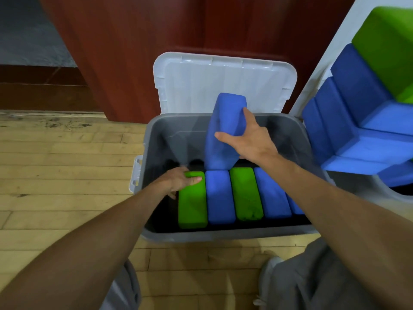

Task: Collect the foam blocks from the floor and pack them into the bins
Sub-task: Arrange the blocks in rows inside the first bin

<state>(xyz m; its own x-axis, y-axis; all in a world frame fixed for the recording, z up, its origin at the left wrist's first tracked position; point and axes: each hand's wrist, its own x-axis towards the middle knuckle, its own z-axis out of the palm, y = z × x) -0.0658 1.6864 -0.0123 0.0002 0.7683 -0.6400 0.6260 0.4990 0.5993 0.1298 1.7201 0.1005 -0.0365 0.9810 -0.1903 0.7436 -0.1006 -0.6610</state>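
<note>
Right grip [250, 139]: as we are reaching into the bin [223, 237], clasping a blue block [225, 113].
Left grip [181, 180]: clasping a green block [193, 206].

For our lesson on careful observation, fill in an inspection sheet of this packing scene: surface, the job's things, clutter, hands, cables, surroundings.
Surface: wooden floor, dark marks at its far edge.
Job's things: grey bin open, white lid leaning upright behind it; row of foam blocks, green and blue, on edge inside; stack of blocks, blue and green, to its right.
Clutter: nothing seen.
Hands: left hand grips the leftmost green block; right hand holds a tilted blue block over the bin.
Cables: nothing seen.
Surroundings: red-brown wooden panel, white wall, grey carpet far left.
</note>
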